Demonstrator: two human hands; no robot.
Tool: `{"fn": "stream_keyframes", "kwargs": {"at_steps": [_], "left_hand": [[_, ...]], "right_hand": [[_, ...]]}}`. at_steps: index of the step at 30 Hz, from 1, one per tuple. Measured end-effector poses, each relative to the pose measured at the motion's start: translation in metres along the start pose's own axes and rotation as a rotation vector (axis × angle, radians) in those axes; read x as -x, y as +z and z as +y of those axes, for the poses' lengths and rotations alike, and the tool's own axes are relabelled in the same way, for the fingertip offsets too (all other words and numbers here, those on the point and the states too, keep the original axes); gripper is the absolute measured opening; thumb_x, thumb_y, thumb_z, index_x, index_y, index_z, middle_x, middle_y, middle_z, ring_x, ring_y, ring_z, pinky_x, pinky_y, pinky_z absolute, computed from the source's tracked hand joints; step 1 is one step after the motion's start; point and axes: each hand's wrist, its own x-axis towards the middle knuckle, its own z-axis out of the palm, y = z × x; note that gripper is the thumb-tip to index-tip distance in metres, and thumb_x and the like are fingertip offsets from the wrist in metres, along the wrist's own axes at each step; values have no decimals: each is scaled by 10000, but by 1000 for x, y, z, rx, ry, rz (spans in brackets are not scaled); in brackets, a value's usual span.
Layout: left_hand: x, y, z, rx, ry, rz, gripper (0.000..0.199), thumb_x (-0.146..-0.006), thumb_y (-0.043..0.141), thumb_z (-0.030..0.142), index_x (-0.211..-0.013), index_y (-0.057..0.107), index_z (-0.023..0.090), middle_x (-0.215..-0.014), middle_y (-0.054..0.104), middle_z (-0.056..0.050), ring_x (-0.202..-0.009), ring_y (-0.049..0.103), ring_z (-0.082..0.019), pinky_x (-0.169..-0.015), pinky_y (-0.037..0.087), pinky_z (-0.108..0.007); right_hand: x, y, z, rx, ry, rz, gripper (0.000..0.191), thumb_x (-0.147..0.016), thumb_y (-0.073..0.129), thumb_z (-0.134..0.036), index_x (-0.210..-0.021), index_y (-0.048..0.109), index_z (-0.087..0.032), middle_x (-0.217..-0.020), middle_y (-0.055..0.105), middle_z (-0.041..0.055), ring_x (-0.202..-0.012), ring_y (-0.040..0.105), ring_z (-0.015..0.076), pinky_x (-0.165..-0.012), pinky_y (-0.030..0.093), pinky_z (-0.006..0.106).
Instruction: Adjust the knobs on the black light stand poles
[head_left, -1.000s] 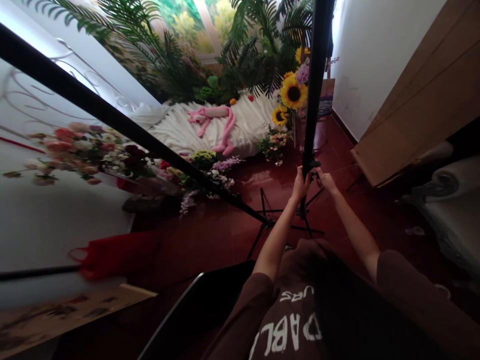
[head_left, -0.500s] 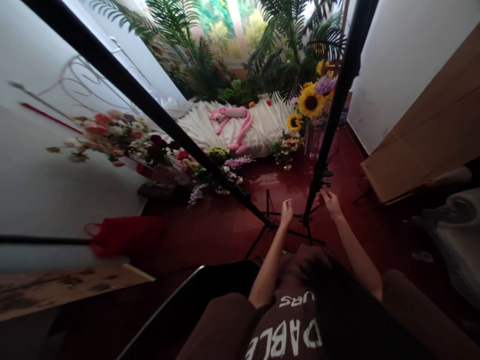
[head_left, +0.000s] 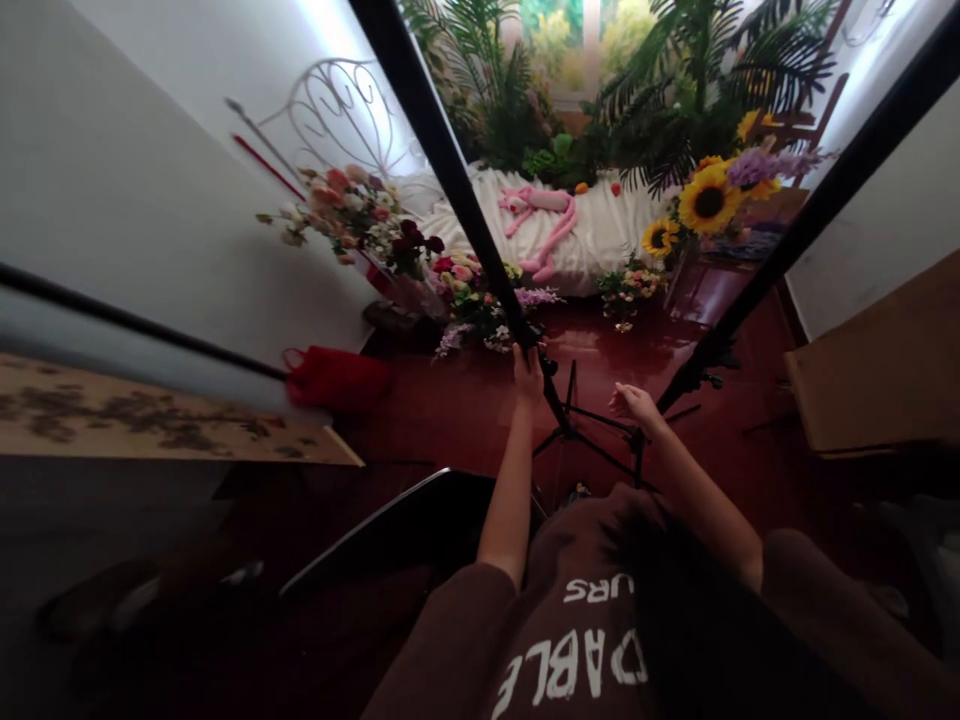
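Two black stands rise from the dark red floor before me. My left hand [head_left: 529, 375] is at the left stand's pole [head_left: 480, 230], its fingers against the tube beside a clamp knob [head_left: 550, 367]. Just left of the lower part of the right stand's pole [head_left: 739, 315] is my right hand [head_left: 634, 402], its fingers curled together; whether anything small is between them is too dim to tell. Below the hands, the thin tripod legs [head_left: 604, 455] of the stands spread close together.
Beyond lies a white draped bed [head_left: 600, 235] with a pink plush toy [head_left: 551, 203], flowers [head_left: 450, 285] and sunflowers [head_left: 707, 200] around it. A red bag [head_left: 337, 378] is at left, a cardboard panel [head_left: 877, 350] at right, and a black box-like object [head_left: 420, 520] near my left arm.
The view has turned left. My left hand has moved to the left pole and touches it. The right stand leans further right, and my right hand is left of its pole.
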Motion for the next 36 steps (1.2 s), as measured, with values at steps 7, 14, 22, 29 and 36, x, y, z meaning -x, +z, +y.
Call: {"fn": "stream_keyframes", "kwargs": {"at_steps": [7,14,22,29,36], "left_hand": [[-5,-2,-4,-13,-57,17,636,-889,436,702,-1207,571,168,-1033,688,-121,-957,644,-195,-871,510,-306],[-10,-5,-9,-23,-54,-16,614,-901,430,680,-1216,584,176,-1080,696,-129,-1032,657,-220,-950,499,-347],[-11,-3,-16,-37,-16,22,581,-890,455,679,-1163,598,187,-1053,691,-114,-963,652,-212,-931,499,-355],[-12,-5,-17,49,6,-14,566,-870,486,678,-1123,598,184,-969,679,-95,-892,649,-200,-870,509,-348],[-10,-4,-13,52,-35,7,477,-898,506,607,-1104,613,191,-900,674,-68,-858,640,-171,-826,506,-300]], "right_hand": [[-26,89,-38,-117,399,-489,555,-993,291,-641,-839,556,-178,-553,541,-34,-358,404,55,-311,271,137],[-36,112,-42,-667,526,-769,440,-1069,238,-459,-688,236,-239,-477,269,-115,-330,216,51,-298,210,96],[-44,107,-38,-421,310,-934,481,-1081,136,-429,-650,208,-229,-458,256,-123,-307,205,33,-299,212,67],[-40,108,-46,753,-627,-245,431,-962,495,-458,-621,530,-197,-423,434,-127,-340,408,35,-310,358,108],[-31,79,-55,876,-790,-260,192,-819,701,-376,-902,597,-238,-768,606,-4,-646,534,131,-630,450,223]]}}
